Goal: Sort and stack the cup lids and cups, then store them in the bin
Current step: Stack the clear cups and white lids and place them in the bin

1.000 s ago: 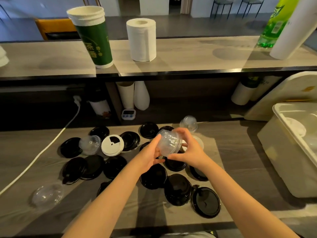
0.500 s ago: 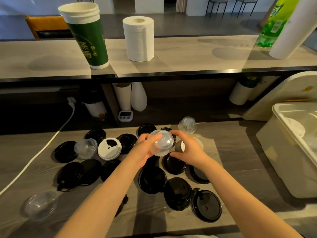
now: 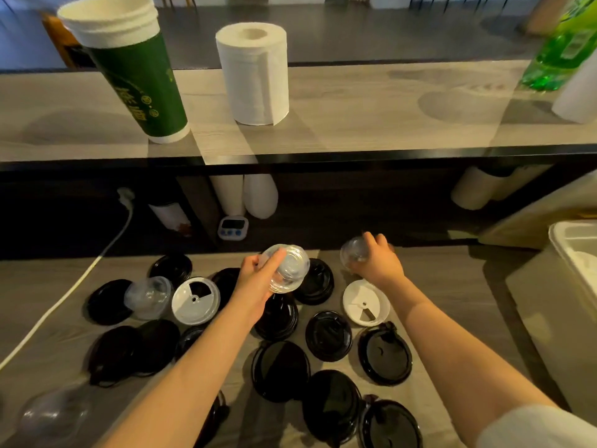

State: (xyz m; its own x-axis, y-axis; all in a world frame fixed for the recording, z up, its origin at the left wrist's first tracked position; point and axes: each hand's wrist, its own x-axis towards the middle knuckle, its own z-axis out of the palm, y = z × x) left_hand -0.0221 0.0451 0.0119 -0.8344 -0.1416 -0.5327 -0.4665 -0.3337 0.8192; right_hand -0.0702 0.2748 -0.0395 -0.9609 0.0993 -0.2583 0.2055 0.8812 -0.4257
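Observation:
My left hand (image 3: 258, 279) grips a clear dome lid (image 3: 289, 270) above the lower counter. My right hand (image 3: 376, 261) reaches to the back of the counter and curls around a second clear dome lid (image 3: 353, 252). Several black flat lids (image 3: 328, 336) lie scattered across the counter below both arms. Two white lids lie among them, one (image 3: 195, 300) at the left and one (image 3: 365, 302) under my right wrist. More clear dome lids rest at the left (image 3: 148, 295) and the near left corner (image 3: 53, 415). The white bin (image 3: 565, 286) stands at the right edge.
A stack of green paper cups (image 3: 135, 72), a paper towel roll (image 3: 253, 72) and a green bottle (image 3: 563, 50) stand on the upper shelf. A white cable (image 3: 64, 295) crosses the left of the counter. A small timer (image 3: 233, 227) sits under the shelf.
My right hand let go of the dome lid held by both hands and moved right and back to a second clear lid. My left hand keeps the first lid.

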